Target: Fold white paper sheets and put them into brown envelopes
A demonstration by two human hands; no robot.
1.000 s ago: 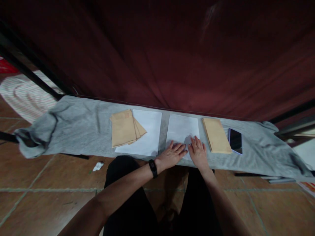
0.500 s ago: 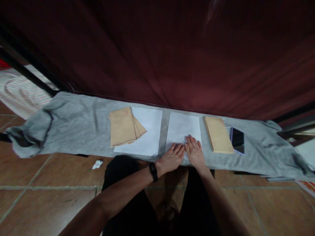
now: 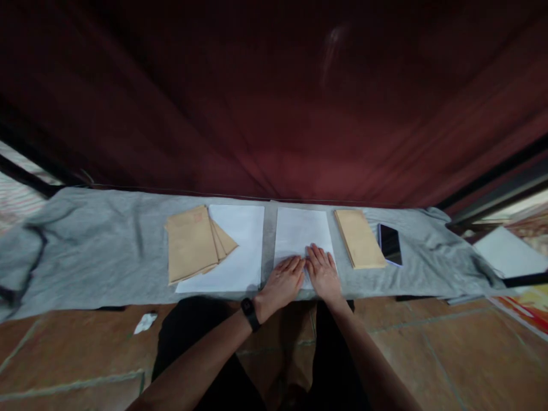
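my left hand (image 3: 282, 279) and right hand (image 3: 323, 275) flat, gripping nothing, on near half of white paper sheet (image 3: 302, 231), closer together than a second ago, sheet still on grey cloth (image 3: 115, 245), brown envelope stack (image 3: 359, 240) then smartphone (image 3: 390, 244) to its right

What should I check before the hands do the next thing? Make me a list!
1. Left hand touching the right-side white rectangular paper: ok.
2. Right hand touching it too: ok.
3. Left-side tan paper envelopes neatly squared up: not ok, they're fanned out.
4. Black-screened, purple-edged rectangular phone off the white paper: ok.
5. Only one sheet under the hands: cannot tell.
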